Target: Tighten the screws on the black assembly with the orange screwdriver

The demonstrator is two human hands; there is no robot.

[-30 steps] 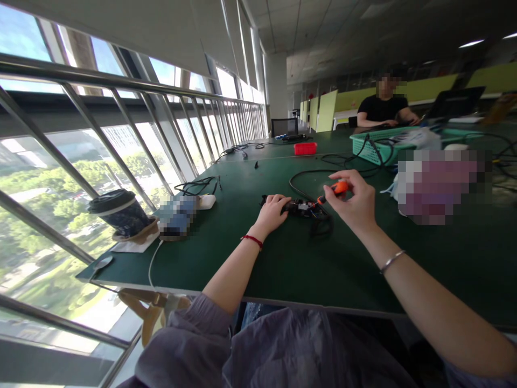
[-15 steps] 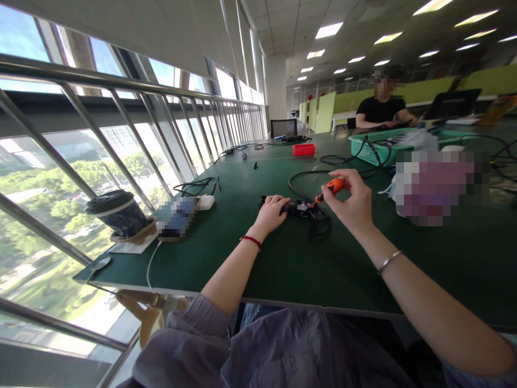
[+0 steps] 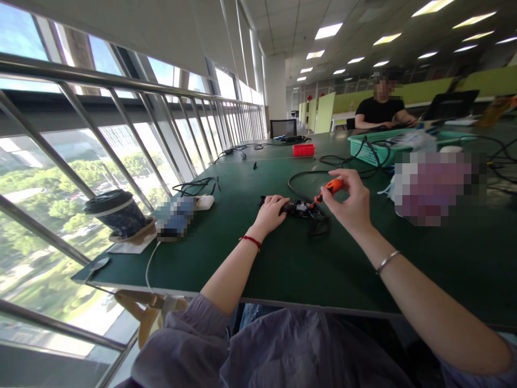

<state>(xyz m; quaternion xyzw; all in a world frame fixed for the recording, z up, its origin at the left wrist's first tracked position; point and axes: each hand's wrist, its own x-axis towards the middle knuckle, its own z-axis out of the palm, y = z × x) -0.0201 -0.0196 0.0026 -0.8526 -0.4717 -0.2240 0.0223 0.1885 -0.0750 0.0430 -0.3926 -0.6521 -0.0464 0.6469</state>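
My left hand (image 3: 270,213) lies over the left end of a dark, slim device (image 3: 299,208) on the green table, its fingers curled around it. The device has small metallic and black parts showing, and its exact kind is unclear. An orange-and-black screwdriver (image 3: 334,186) is pinched between the thumb and fingers of my right hand (image 3: 352,205). It slants down to the left, its lower end at the device's right part; whether the tip touches a screw is too small to see. A black cable (image 3: 320,233) curls beside the device's right end.
Beyond my hands on the table (image 3: 242,269) stand a red bin (image 3: 303,150) and a teal basket (image 3: 359,150) with cables. At left are a lidded cup (image 3: 125,218), a blurred phone (image 3: 176,215) and a white charger (image 3: 205,202). A person (image 3: 377,112) sits across.
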